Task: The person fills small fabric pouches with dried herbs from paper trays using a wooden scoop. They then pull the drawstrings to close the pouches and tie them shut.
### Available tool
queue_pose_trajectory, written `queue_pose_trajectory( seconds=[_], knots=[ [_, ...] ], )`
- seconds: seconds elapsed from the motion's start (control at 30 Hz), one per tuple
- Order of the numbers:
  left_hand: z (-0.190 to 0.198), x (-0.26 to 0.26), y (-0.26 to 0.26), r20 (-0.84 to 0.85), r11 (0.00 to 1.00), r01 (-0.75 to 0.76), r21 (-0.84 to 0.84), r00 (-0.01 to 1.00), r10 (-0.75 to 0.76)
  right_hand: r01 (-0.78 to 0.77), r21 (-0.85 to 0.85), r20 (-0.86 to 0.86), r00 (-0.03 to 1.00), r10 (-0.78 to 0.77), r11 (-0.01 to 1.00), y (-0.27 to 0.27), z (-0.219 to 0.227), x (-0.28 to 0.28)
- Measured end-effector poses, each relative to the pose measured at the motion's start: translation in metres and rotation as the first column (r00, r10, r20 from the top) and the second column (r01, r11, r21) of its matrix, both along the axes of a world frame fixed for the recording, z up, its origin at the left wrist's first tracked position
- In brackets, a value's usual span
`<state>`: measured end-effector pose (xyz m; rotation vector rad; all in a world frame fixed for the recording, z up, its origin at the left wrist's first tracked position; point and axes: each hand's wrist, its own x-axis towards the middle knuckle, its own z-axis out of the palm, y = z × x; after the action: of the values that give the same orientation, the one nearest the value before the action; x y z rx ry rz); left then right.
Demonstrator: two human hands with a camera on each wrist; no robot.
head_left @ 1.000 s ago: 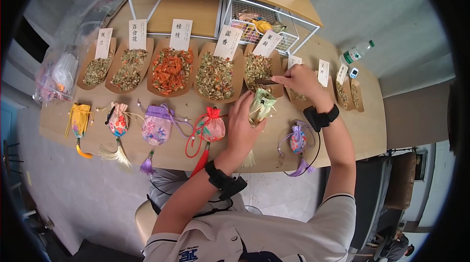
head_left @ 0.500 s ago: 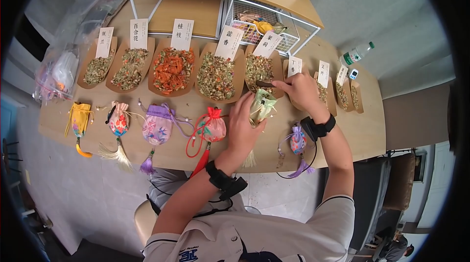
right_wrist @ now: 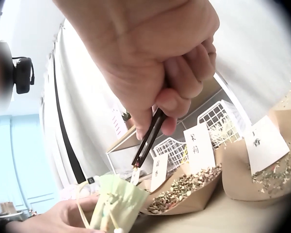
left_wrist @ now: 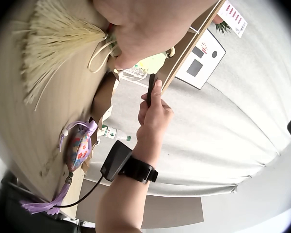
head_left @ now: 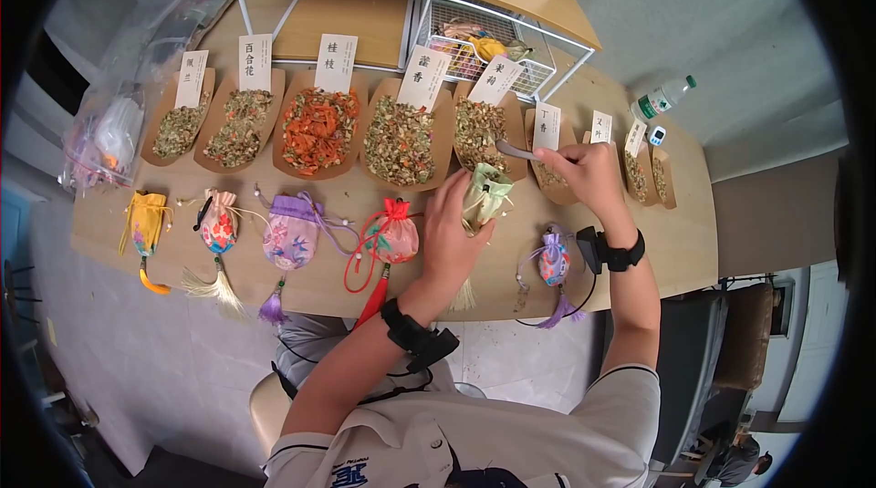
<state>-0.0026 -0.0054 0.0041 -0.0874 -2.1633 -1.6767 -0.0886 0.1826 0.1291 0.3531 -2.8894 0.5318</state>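
Note:
My left hand (head_left: 449,234) holds a pale green drawstring pouch (head_left: 486,201) upright with its fingers round the side; a cream tassel (left_wrist: 63,39) hangs from it in the left wrist view. My right hand (head_left: 591,180) pinches a dark slender scoop (head_left: 516,150), its tip above the pouch mouth and near the edge of a paper tray of dried herbs (head_left: 480,129). In the right wrist view the scoop (right_wrist: 149,140) slants down toward the open top of the pouch (right_wrist: 121,201). How full the pouch is cannot be seen.
Several labelled herb trays (head_left: 400,143) line the table. Tasselled pouches lie in front, including a red one (head_left: 394,237) left of my left hand and a small purple one (head_left: 553,260) to the right. A wire basket (head_left: 493,41) and a bottle (head_left: 664,98) stand behind.
My right hand has moved right and slightly down, drawing the scoop from over the herbs toward the pouch. My left hand keeps its hold with barely any shift.

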Motion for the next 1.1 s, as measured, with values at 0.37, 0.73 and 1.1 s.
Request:
queue_pose_trajectory(
  seconds=[0.37,0.73,1.1],
  knots=[
    [-0.001,0.0,0.0,-0.009,1.0,-0.012,0.014,1.0,0.012,-0.231,0.159,-0.026,0.971,0.238,0.96,-0.003,0.018,0.014],
    [0.0,0.001,-0.001,-0.032,0.997,0.009,0.076,0.999,-0.006,-0.179,0.347,-0.093,0.97,0.223,0.921,0.009,-0.006,-0.077],
    [0.002,0.001,-0.001,-0.013,0.997,0.024,0.069,1.0,-0.023,-0.094,0.356,-0.013,0.994,0.105,0.93,0.001,-0.033,-0.107]
  ],
)
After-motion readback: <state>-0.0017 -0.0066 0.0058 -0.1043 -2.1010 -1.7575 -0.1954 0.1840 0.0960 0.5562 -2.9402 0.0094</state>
